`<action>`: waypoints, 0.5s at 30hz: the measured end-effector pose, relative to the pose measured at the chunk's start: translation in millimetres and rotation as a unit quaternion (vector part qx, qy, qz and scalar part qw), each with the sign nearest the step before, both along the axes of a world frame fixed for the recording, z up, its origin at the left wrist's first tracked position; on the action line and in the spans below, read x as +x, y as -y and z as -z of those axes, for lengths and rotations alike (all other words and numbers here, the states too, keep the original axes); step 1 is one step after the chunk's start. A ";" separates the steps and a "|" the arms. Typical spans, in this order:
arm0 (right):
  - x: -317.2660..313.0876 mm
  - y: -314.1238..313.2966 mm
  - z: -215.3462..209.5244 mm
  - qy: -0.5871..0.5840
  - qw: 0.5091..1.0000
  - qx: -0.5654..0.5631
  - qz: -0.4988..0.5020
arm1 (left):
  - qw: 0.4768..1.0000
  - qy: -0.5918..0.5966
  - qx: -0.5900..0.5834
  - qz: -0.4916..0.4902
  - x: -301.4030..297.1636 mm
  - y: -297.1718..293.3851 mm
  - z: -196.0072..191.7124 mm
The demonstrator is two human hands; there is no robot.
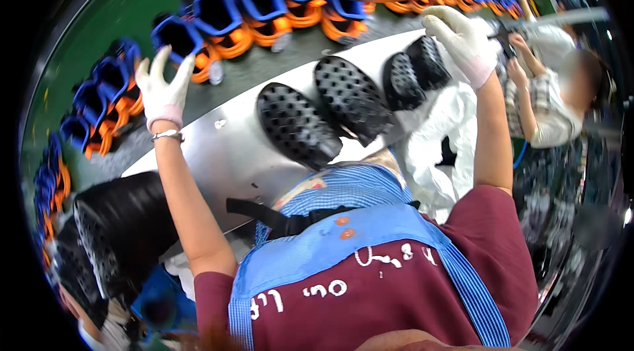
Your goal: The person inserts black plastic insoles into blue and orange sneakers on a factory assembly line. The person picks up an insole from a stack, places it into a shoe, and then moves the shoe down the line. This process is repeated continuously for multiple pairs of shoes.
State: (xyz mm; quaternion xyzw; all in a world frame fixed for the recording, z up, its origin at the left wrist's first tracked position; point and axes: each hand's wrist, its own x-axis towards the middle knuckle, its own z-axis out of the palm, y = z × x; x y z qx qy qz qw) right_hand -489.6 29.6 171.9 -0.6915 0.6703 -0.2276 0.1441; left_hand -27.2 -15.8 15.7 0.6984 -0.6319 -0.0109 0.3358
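Observation:
My left hand, in a white glove, is raised with fingers spread and nothing in it. It is nearest the row of blue and orange boot-shaped pieces. My right hand, gloved too, hangs over the far right end of the metal table, its fingers loosely bent and holding nothing visible. Below and left of it lie several black boots, their studded soles showing: one sole near the table's middle, another sole beside it, and a smaller pair closest to my right hand.
Tall black boots lie at the table's left end. White crumpled sheeting hangs at the right edge. The blue and orange pieces stand on a grey surface beyond the table, by a green floor. Another person works at the right.

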 end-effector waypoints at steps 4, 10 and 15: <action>-43.6 -48.7 13.2 -0.032 0.995 0.013 0.091 | 0.992 -0.081 0.092 0.034 -21.7 12.9 39.4; -68.6 -73.9 62.3 -0.153 0.982 0.038 0.100 | 0.985 -0.066 0.148 0.050 -14.9 17.2 34.3; -32.1 -89.7 76.3 -0.184 0.981 0.065 0.009 | 0.984 -0.100 0.113 0.094 -4.2 7.7 47.7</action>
